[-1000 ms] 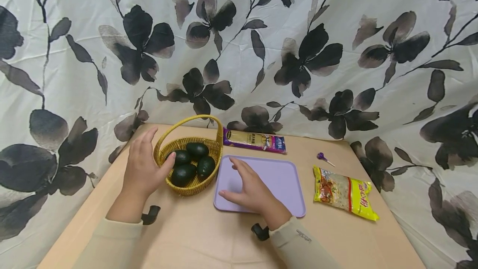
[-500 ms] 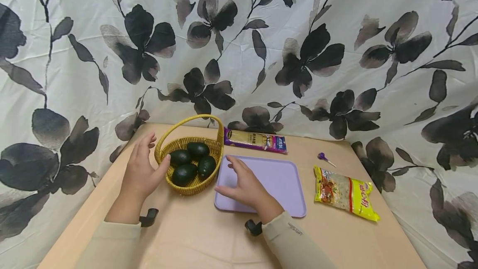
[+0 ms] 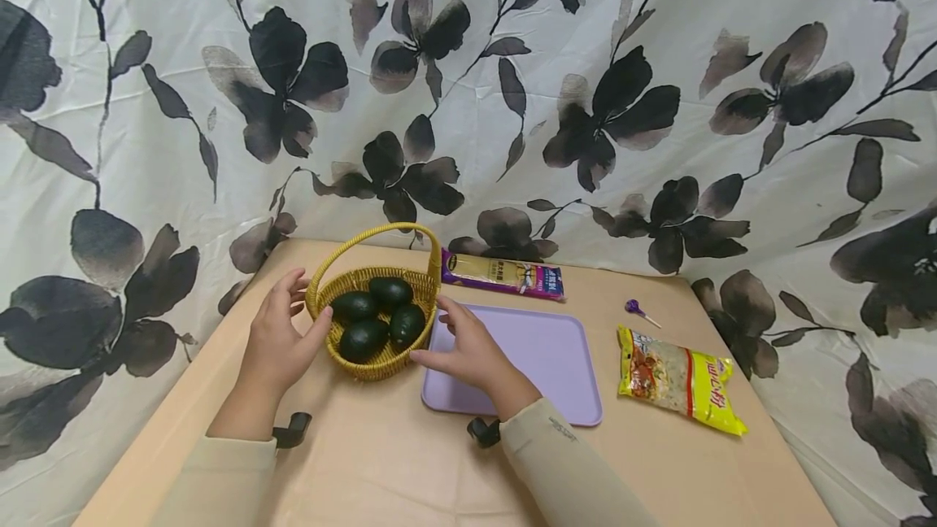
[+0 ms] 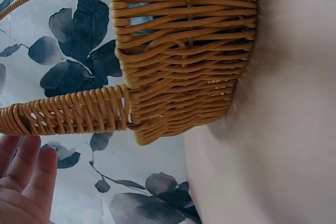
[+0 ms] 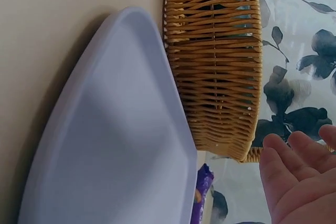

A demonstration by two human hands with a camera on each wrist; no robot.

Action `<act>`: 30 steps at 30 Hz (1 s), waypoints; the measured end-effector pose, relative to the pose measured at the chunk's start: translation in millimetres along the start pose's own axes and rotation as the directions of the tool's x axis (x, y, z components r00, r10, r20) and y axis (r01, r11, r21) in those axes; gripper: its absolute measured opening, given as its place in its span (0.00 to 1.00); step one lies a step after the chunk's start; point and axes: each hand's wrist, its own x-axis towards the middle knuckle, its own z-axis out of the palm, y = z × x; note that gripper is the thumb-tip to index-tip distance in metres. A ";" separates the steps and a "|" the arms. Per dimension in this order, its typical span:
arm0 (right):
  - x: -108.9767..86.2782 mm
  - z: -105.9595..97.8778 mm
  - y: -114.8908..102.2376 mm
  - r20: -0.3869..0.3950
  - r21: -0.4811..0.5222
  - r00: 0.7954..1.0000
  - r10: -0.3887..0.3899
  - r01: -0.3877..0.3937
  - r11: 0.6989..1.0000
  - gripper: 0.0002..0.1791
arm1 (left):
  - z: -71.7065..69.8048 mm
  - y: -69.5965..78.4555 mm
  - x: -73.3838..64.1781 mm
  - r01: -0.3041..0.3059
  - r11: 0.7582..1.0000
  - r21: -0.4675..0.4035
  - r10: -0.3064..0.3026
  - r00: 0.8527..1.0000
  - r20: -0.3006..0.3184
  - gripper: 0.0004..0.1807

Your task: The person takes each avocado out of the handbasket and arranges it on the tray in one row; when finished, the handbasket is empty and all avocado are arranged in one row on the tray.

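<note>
Flanking the basket (image 3: 376, 370) at left, left hand (image 3: 278, 346) and right hand (image 3: 472, 354) are hanging open, gripping nothing; four avocados (image 3: 363, 340) are sitting inside; grasping is apparently pending.

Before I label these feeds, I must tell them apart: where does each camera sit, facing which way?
Head: on the head, facing forward and down at basket and tray; left grip, right grip and sleeves show.
Left wrist: on that wrist, facing the basket's side; left grip partly shows.
Right wrist: on that wrist, facing tray and basket; parts of both grips show.
Wrist views share the basket.
</note>
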 end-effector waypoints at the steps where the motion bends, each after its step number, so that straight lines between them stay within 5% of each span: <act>1: 1.7 0.7 -0.2 0.003 0.006 1.000 0.010 -0.010 1.000 0.55 | 0.5 -0.7 -0.5 0.005 1.000 -0.004 -0.005 1.000 0.002 0.40; 11: 20.5 7.6 -5.8 -0.001 0.000 0.994 0.109 -0.109 0.994 0.56 | 2.8 -6.2 -6.9 0.024 0.999 -0.036 -0.023 1.000 0.007 0.35; 30: 52.1 15.9 -21.2 0.011 -0.041 0.983 0.182 -0.182 0.982 0.51 | 7.0 -12.8 -14.5 0.068 0.998 -0.013 -0.067 0.998 0.019 0.27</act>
